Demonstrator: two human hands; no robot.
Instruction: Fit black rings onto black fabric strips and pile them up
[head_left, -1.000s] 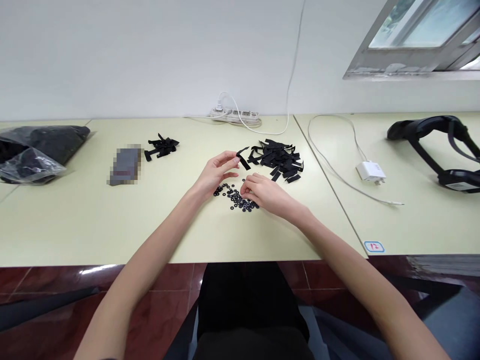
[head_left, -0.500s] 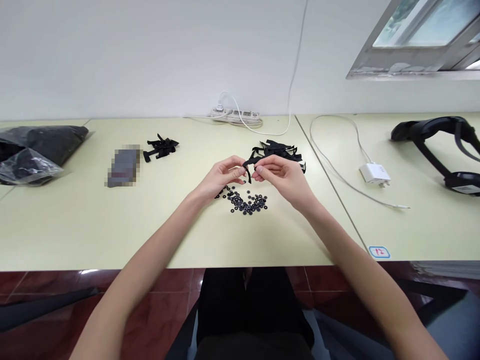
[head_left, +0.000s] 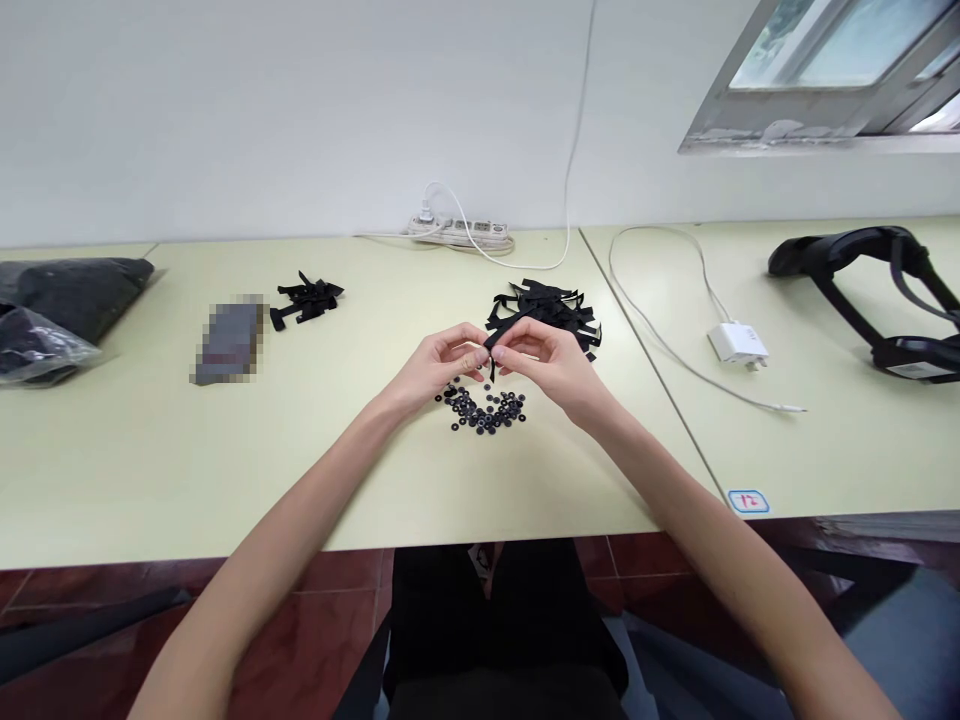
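Between my hands, above the table, a short black fabric strip (head_left: 493, 370) is pinched, with one end hanging down. My left hand (head_left: 444, 358) is closed on it with thumb and forefinger. My right hand (head_left: 546, 360) is closed at the same strip, its fingertips touching those of the left. Whether a small part sits between the fingertips is hidden. Just below lie many small black ring-shaped discs (head_left: 487, 415) in a loose pile. A heap of black strips (head_left: 547, 305) lies behind my right hand. A smaller pile of black strips (head_left: 309, 298) is farther left.
A blurred-out dark flat object (head_left: 231, 340) and a clear plastic bag with dark contents (head_left: 75, 305) are to the left. At the wall lies a power strip (head_left: 465, 233). Right of the table seam are a white charger (head_left: 739, 344) with its cable and a black headset (head_left: 855, 290).
My hands have come closer together at the strip, their fingertips now meeting. The camera view has shifted slightly, so the table things appear a little farther left.
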